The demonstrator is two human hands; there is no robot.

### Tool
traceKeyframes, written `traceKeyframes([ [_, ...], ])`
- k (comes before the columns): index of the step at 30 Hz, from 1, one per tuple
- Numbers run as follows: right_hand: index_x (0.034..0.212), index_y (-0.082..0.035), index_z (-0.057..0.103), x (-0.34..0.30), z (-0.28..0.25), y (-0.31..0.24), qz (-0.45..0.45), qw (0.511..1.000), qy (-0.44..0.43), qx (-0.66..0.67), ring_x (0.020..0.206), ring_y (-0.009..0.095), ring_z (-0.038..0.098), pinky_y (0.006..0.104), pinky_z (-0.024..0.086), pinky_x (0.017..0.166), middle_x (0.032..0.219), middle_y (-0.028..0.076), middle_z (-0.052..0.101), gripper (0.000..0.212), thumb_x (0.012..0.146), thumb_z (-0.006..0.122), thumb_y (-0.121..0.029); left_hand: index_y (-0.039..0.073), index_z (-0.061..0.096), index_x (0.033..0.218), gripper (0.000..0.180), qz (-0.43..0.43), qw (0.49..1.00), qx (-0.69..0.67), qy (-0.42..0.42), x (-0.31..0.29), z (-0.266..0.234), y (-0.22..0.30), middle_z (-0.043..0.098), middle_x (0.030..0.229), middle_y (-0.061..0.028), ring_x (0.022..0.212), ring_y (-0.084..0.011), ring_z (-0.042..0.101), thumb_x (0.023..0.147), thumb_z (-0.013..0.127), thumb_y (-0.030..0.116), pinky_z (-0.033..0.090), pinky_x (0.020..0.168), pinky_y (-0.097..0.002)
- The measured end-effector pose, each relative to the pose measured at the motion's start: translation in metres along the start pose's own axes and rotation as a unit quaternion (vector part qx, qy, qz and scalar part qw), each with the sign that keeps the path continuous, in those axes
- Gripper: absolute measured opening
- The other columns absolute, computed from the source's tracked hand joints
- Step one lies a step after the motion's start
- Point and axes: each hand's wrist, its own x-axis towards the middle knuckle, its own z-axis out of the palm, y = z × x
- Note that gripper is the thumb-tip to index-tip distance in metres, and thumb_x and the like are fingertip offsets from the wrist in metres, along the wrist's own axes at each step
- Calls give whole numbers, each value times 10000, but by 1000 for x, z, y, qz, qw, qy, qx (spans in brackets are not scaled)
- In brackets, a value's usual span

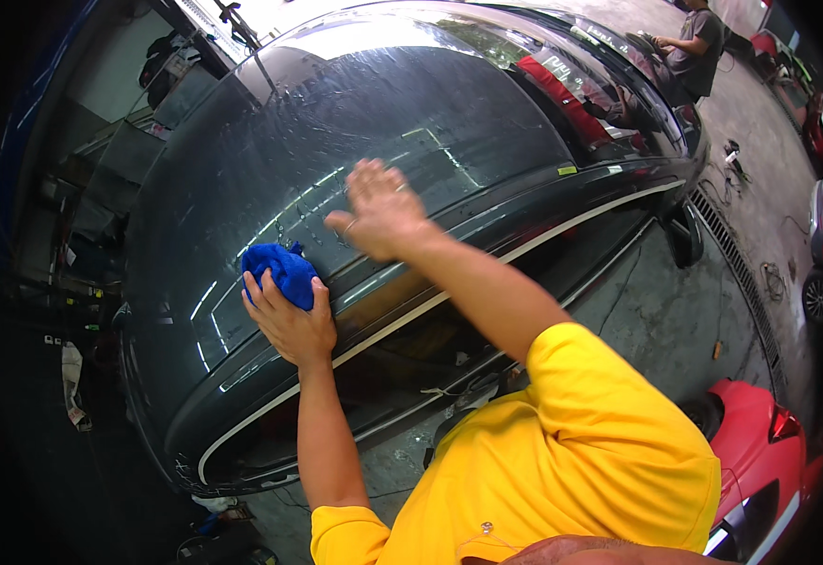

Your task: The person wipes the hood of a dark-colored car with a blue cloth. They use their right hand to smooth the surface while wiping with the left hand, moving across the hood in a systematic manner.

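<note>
Under both my hands lies the dark, glossy car roof (364,122), with wet-looking streaks and ripples across its surface. My left hand (289,322) grips a bunched blue cloth (280,270) against the roof near its side edge. Farther along to the right, my right hand (380,209) is stretched out flat over the roof, its fingers extended and nothing in it. Whether its palm touches the surface, I cannot tell. The side window opening (411,363) is below my arms.
A person (696,49) stands beyond the windshield at the upper right. Red cars (759,424) are parked along the right side. A drain grate (736,273) crosses the floor, with cables nearby. Shelving and equipment (115,169) fill the dark left side.
</note>
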Motion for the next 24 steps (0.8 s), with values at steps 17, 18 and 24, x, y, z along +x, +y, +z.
traceKeyframes([
  [17, 1665, 33, 127, -40, 1, -23, 2, 999, -26, -18, 1634, 365, 45, 477, 82, 1322, 1749, 234, 100, 968, 1059, 272, -708, 110, 479, 1462, 753, -32, 999, -9, -3, 0, -9, 7, 415, 1603, -185, 1474, -497, 356, 852, 758, 452, 388, 1150, -611],
  [18, 1666, 29, 126, -39, -1, -22, 0, 999, -32, -22, 1634, 364, 43, 475, 80, 1323, 1750, 231, 96, 969, 1057, 282, -709, 112, 477, 1460, 754, -36, 999, -9, -5, 1, -8, 7, 409, 1604, -183, 1473, -499, 355, 851, 757, 458, 391, 1148, -611],
  [24, 1676, -3, 123, -33, -4, -25, 16, 999, -39, -34, 1636, 355, 25, 467, 53, 1324, 1757, 209, 88, 981, 1040, 335, -719, 144, 448, 1479, 779, -41, 999, -10, -8, -4, -5, 6, 361, 1629, -176, 1477, -503, 338, 846, 754, 480, 396, 1134, -616],
])
